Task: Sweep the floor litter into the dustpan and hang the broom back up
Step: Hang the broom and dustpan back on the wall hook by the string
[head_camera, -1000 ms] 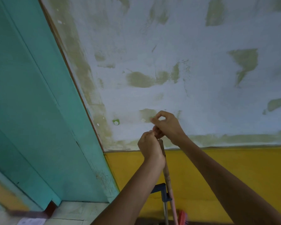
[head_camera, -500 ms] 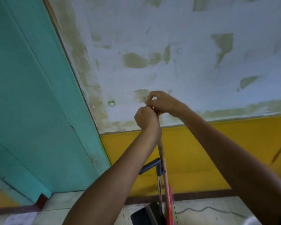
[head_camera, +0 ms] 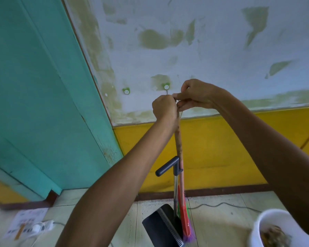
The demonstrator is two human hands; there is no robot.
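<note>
Head view: left hand (head_camera: 163,108) is wrapped round the top of the broom (head_camera: 179,157) handle, right hand (head_camera: 197,94) pinching something tiny at its tip, just under a green wall hook (head_camera: 166,87). Broom hangs upright, its head down by the dark dustpan (head_camera: 161,227) on the floor; white bucket (head_camera: 262,227) far right.

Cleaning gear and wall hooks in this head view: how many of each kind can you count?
Green wall hooks: 2, one near the door frame and one above the hands
Brooms: 1, the broom, held at its top by the left hand and right hand
Dustpans: 1, the dustpan
White buckets: 1, the bucket
Total: 5
</note>
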